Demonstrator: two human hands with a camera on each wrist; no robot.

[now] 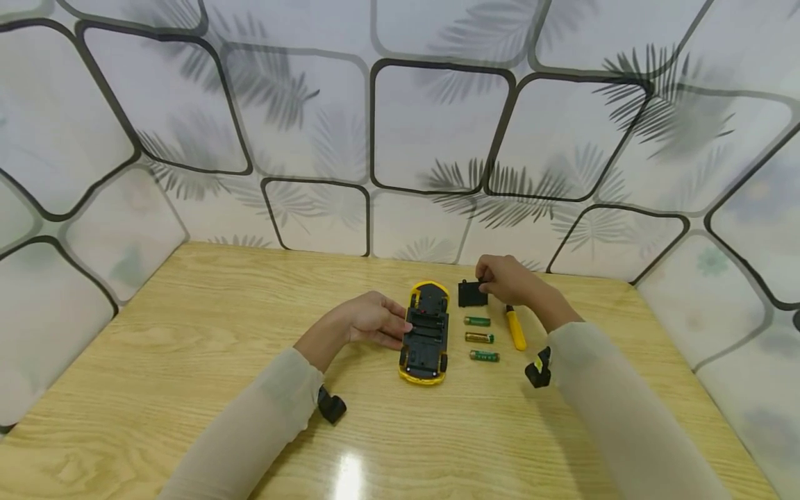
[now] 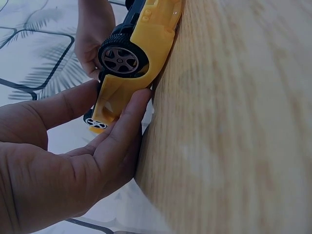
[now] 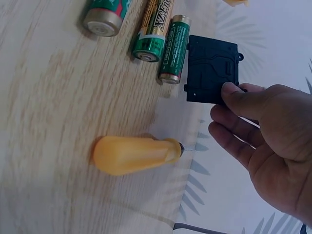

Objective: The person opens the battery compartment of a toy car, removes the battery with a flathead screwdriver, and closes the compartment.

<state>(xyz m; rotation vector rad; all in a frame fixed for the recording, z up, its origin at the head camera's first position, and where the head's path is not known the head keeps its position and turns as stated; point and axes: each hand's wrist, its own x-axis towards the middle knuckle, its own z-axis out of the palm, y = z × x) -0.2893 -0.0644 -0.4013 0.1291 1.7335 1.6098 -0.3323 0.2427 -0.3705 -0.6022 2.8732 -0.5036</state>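
A yellow toy car lies upside down on the table, its black underside and open battery compartment facing up. My left hand holds it by its left side; in the left wrist view the thumb is over the edge and the fingers lie along the yellow body, near a wheel. Beyond the car's right side, my right hand pinches a flat black battery cover at one corner, between thumb and forefinger.
Three green-and-gold batteries, the far one, the middle one and the near one, lie in a column right of the car. Farther right is a yellow-handled screwdriver. A patterned wall covering rises behind the wooden table.
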